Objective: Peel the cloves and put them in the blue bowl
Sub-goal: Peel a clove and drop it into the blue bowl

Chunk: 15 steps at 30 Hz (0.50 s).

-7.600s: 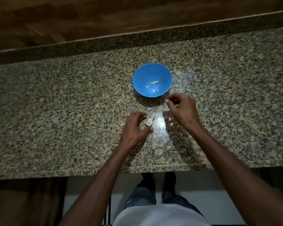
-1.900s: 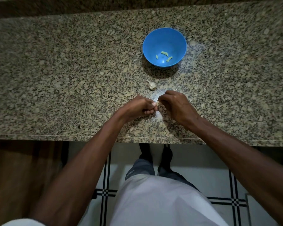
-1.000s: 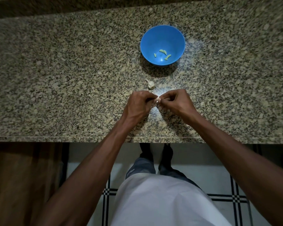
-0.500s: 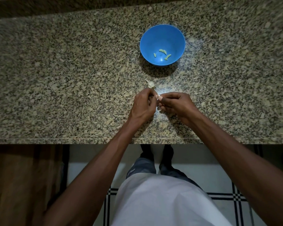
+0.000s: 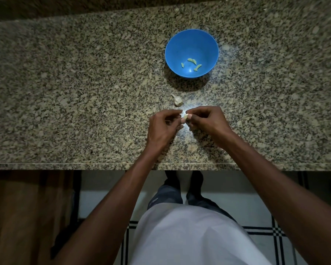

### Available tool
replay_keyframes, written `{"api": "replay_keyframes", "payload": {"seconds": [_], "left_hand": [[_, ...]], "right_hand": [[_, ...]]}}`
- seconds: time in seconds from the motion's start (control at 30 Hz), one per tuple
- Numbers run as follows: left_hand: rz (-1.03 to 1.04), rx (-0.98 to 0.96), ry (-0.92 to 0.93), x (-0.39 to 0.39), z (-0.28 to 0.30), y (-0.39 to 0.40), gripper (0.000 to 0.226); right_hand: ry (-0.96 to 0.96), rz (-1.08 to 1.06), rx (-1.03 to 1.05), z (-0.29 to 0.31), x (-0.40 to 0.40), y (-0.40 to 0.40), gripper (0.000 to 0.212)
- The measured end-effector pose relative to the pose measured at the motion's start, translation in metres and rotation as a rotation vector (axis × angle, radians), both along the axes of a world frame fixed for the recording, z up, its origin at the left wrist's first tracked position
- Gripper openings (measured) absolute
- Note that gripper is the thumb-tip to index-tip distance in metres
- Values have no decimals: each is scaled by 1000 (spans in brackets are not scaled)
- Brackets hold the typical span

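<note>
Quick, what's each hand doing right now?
Left hand: fingers curled, pinching the clove.
Right hand: fingers curled, pinching the same clove.

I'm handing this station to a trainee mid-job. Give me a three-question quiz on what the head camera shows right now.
1. True or false: the blue bowl is empty.
2. Multiple choice: where is the unpeeled garlic piece? A) inside the bowl B) on the countertop between the bowl and the hands C) on the floor
3. Fill in: the clove being peeled is pinched between the fingers of the left hand and the ____ hand.

Key:
1. False; a few peeled cloves lie in it.
2. B
3. right
</note>
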<state>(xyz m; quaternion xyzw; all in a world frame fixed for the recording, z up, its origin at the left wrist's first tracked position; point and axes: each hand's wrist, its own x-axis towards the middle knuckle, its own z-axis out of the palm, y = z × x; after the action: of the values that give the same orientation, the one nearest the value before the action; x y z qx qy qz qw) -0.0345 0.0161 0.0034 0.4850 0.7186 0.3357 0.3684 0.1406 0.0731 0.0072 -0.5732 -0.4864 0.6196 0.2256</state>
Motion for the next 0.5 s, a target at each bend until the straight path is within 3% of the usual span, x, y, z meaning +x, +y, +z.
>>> {"api": "replay_keyframes", "payload": {"seconds": [0.23,0.5], "left_hand": [[62,-58,-243,7,7,4,24],[116,-331,-636,-4,14,9,17]], "right_hand": [[-28,32,103,1,2,-3,13],[-214,163,353,5,0,-3,5]]}}
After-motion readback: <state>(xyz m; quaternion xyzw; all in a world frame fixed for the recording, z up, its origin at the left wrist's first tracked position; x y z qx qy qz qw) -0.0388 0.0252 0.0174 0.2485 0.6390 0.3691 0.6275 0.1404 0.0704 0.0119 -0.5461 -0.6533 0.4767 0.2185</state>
